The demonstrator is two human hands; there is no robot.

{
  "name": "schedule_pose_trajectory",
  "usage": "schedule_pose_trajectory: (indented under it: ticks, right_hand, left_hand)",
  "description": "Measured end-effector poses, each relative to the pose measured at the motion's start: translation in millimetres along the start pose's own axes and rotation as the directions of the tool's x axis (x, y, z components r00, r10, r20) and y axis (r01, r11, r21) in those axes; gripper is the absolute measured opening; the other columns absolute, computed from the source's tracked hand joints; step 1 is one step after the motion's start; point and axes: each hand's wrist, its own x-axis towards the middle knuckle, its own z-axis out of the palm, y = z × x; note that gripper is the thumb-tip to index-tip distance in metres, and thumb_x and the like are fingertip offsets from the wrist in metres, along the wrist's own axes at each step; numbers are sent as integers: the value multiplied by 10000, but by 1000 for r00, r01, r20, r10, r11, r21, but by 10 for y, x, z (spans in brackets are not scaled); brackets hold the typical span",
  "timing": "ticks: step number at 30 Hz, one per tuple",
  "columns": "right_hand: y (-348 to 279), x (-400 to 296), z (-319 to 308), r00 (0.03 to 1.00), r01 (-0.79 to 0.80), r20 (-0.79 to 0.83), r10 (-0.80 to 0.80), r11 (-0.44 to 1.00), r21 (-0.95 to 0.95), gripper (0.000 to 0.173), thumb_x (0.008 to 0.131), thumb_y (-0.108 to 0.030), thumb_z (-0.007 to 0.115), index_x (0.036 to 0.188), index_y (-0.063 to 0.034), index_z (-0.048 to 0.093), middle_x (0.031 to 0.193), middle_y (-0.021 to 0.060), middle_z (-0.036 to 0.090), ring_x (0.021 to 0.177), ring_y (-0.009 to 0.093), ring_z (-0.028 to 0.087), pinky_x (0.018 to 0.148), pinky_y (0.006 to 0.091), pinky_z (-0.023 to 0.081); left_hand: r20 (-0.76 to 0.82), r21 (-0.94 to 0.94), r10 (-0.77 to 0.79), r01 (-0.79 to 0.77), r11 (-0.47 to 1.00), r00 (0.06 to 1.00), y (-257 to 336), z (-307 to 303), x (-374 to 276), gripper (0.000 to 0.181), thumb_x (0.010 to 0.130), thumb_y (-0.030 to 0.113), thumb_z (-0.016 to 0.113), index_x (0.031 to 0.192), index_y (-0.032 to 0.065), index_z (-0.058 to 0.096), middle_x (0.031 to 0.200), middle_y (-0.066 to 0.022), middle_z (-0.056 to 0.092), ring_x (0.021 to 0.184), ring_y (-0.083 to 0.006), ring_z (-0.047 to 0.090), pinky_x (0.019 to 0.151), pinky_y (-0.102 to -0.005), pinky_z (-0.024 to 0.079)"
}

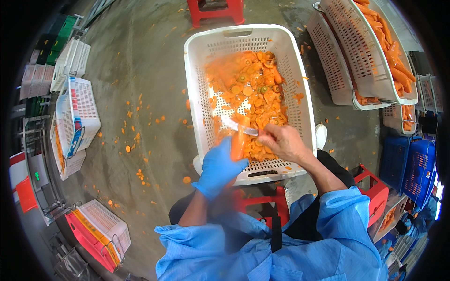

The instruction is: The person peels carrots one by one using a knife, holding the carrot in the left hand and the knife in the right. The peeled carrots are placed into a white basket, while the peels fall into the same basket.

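Observation:
My left hand [219, 168], in a blue glove, grips a thick carrot [239, 144] by its lower end, with the other end pointing away from me. Bare, my right hand [285, 142] is closed around the handle of a peeler or knife [246, 130], whose pale blade lies across the carrot's upper part. The blade is partly blurred, so its exact kind is unclear. Both hands are above the near half of a white perforated plastic basket [191, 87]. Carrot peelings and cut ends [260, 102] cover much of its bottom.
Stacked white baskets [355, 52] at right hold peeled carrots [397, 63]. Blue crates [418, 172] and a red stool [374, 193] are nearer. Another red stool [216, 12] stands beyond the basket. More baskets [79, 105] line the left. Carrot scraps [128, 149] litter the floor.

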Motion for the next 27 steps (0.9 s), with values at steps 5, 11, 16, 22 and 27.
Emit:
schedule_pose_trajectory:
  ticks: [5, 11, 16, 22, 27]
  right_hand:
    - [18, 35, 77, 994, -30, -108, 11, 984, -178, 394, 859, -488, 559, 888, -102, 634, 642, 133, 620, 602, 335, 624, 556, 435, 487]
    - [533, 188, -133, 917, -320, -240, 318, 947, 32, 462, 910, -463, 516, 900, -16, 633, 643, 101, 604, 587, 234, 592, 541, 367, 458]
    - [247, 147, 33, 942, -331, 198, 270, 659, 675, 440, 911, -473, 528, 979, -42, 585, 622, -19, 482, 459, 53, 368, 414, 203, 290]
    - [114, 137, 128, 872, -490, 428, 240, 451, 746, 420, 871, -402, 620, 1041, -24, 557, 695, 51, 585, 406, 39, 418, 348, 186, 253]
    - [14, 49, 139, 909, -416, 371, 188, 406, 814, 303, 843, -262, 675, 998, -30, 558, 667, 52, 594, 405, 47, 412, 361, 184, 263]
  left_hand:
    - [12, 75, -35, 34, 997, 999, -27, -5, 8, 504, 678, 293, 703, 1077, 41, 526, 903, -192, 613, 835, -367, 609, 734, -438, 476]
    - [84, 153, -27, 13, 988, 996, -71, -44, 19, 518, 660, 272, 717, 1109, 71, 555, 905, -160, 642, 832, -352, 618, 739, -420, 484]
    - [-121, 322, 162, -116, 940, 979, -91, -17, 10, 486, 650, 176, 702, 1114, 98, 581, 955, -129, 633, 881, -336, 575, 763, -422, 464]
    - [-142, 445, 367, -272, 853, 920, -67, 49, 76, 491, 634, 51, 653, 1117, 111, 589, 928, -60, 608, 909, -282, 525, 788, -403, 401]
    - [-185, 559, 431, -266, 785, 883, -26, 37, 128, 652, 623, 44, 670, 1255, 102, 517, 1018, -112, 598, 944, -304, 526, 842, -401, 406]
